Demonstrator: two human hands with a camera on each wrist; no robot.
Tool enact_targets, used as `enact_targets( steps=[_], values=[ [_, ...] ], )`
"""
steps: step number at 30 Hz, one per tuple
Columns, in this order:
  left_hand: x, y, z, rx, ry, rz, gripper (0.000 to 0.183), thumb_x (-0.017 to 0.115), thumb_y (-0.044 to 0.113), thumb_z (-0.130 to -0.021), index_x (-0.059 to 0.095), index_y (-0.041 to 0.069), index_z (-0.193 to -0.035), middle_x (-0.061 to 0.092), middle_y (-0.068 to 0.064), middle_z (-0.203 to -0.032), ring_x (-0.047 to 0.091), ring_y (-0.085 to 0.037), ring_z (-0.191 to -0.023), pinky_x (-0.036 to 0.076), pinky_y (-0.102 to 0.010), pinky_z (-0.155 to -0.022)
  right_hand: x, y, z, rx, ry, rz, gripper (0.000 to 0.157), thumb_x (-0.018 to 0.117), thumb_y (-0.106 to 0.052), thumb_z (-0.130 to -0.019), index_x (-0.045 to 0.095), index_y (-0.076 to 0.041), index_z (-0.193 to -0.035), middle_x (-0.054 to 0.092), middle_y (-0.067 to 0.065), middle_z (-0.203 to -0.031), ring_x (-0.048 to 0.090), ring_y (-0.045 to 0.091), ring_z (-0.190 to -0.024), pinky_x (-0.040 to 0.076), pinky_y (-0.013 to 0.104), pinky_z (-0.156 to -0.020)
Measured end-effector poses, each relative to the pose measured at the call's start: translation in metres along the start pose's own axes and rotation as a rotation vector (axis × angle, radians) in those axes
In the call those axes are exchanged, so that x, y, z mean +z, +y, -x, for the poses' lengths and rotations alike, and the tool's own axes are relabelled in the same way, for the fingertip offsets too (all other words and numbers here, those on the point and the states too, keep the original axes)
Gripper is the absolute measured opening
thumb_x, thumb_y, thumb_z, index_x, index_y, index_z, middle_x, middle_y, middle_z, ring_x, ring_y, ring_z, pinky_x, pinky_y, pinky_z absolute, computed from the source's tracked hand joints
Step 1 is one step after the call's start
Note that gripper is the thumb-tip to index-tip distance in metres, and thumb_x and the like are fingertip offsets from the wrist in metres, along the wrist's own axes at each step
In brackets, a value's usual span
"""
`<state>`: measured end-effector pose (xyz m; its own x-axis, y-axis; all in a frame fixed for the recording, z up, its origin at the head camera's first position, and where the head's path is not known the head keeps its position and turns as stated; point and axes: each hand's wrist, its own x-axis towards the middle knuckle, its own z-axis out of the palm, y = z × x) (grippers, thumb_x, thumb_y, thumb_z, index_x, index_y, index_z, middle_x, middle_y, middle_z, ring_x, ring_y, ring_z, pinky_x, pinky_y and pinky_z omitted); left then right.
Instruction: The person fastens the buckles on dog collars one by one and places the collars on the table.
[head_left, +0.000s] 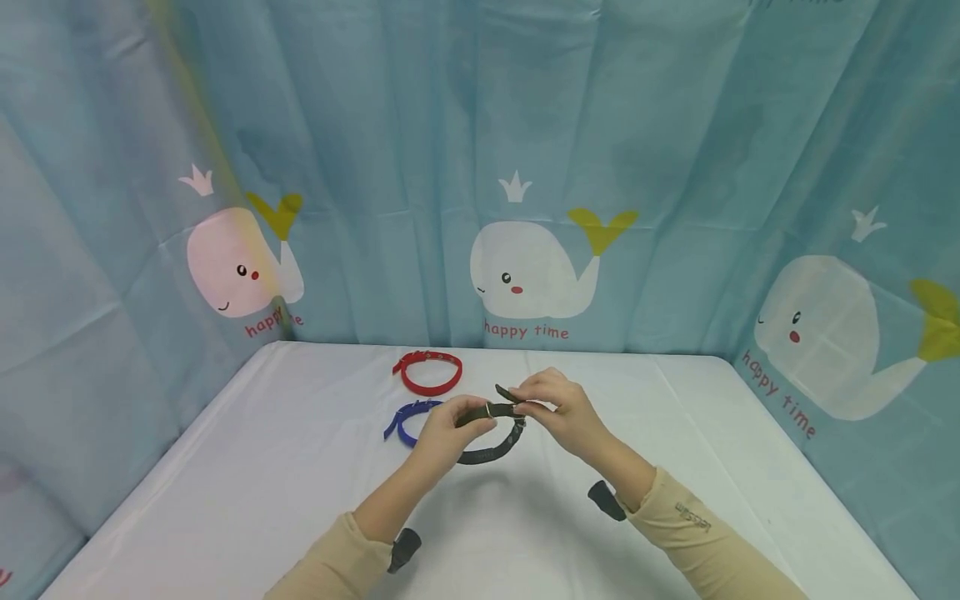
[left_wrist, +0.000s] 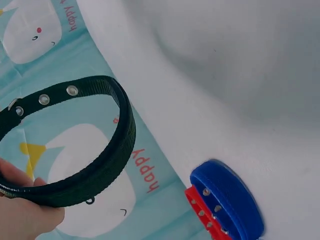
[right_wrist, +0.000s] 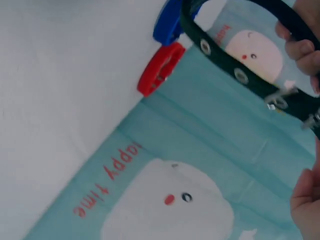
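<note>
A dark green dog collar [head_left: 491, 455] with metal eyelets and a buckle [right_wrist: 280, 99] forms a loop held up above the table. My left hand [head_left: 446, 432] pinches its band on the left side, thumb below, and the left wrist view shows the band [left_wrist: 100, 170] curving away from those fingers. At the strap's free end [head_left: 506, 392], close to the buckle, my right hand [head_left: 567, 415] pinches with thumb and fingers. Behind the left hand a blue collar [head_left: 406, 436] lies partly hidden. Farther back lies a red collar [head_left: 431, 390], buckled into a ring.
A white-covered table [head_left: 247, 483] spreads under both hands. Along its back and sides hangs a light blue curtain [head_left: 420, 275] with whale prints. Dark wrist mounts [head_left: 405, 550] stick out beside the beige sleeves [head_left: 708, 533].
</note>
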<state>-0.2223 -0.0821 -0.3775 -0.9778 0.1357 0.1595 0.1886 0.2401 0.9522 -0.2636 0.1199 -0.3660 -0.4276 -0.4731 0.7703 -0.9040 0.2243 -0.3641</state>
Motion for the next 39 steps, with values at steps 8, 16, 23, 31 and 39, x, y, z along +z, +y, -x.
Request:
enact_targets(
  steps=[8, 16, 23, 31, 39],
  values=[
    [0.000, -0.005, -0.001, 0.029, -0.004, -0.035, 0.022, 0.066, 0.012, -0.092, 0.064, -0.001, -0.111, 0.068, -0.008, -0.099, 0.061, -0.021, -0.091, 0.052, -0.039, -0.086, -0.006, -0.009, -0.006, -0.189, -0.166, 0.365, 0.025, 0.083, 0.009, -0.065, 0.075, -0.002, -0.086, 0.063, 0.003, -0.079, 0.053, 0.018, -0.076, 0.048, 0.023, -0.065],
    [0.001, -0.002, 0.002, 0.061, 0.010, -0.080, 0.022, 0.067, 0.012, -0.092, 0.065, 0.000, -0.110, 0.067, -0.008, -0.100, 0.063, -0.021, -0.089, 0.054, -0.037, -0.085, -0.001, -0.018, -0.009, -0.183, -0.253, 0.519, 0.023, 0.086, 0.003, -0.066, 0.075, -0.007, -0.084, 0.062, 0.002, -0.078, 0.052, 0.016, -0.076, 0.047, 0.022, -0.066],
    [-0.003, -0.002, 0.003, 0.089, 0.003, -0.120, 0.025, 0.068, 0.021, -0.092, 0.066, 0.003, -0.110, 0.068, -0.006, -0.098, 0.062, -0.023, -0.090, 0.054, -0.039, -0.083, -0.002, -0.013, -0.004, -0.077, -0.220, 0.323, 0.034, 0.082, 0.004, -0.071, 0.072, -0.001, -0.103, 0.068, 0.007, -0.095, 0.059, 0.022, -0.087, 0.052, 0.027, -0.075],
    [-0.009, -0.004, 0.004, -0.102, 0.041, 0.051, 0.032, 0.068, 0.023, -0.092, 0.063, 0.002, -0.115, 0.069, -0.007, -0.099, 0.062, -0.024, -0.098, 0.042, -0.056, -0.092, 0.005, -0.003, 0.011, 0.114, -0.146, 0.061, 0.029, 0.075, 0.005, -0.078, 0.071, -0.001, -0.106, 0.072, 0.008, -0.102, 0.065, 0.024, -0.097, 0.053, 0.035, -0.082],
    [-0.012, -0.003, 0.002, -0.158, 0.049, 0.127, 0.033, 0.063, 0.028, -0.095, 0.063, 0.000, -0.114, 0.063, -0.004, -0.088, 0.053, -0.020, -0.089, 0.042, -0.038, -0.080, 0.014, -0.003, 0.012, 0.146, -0.139, -0.010, 0.030, 0.071, 0.007, -0.082, 0.070, 0.000, -0.111, 0.067, 0.011, -0.109, 0.059, 0.029, -0.104, 0.051, 0.038, -0.084]
  ],
)
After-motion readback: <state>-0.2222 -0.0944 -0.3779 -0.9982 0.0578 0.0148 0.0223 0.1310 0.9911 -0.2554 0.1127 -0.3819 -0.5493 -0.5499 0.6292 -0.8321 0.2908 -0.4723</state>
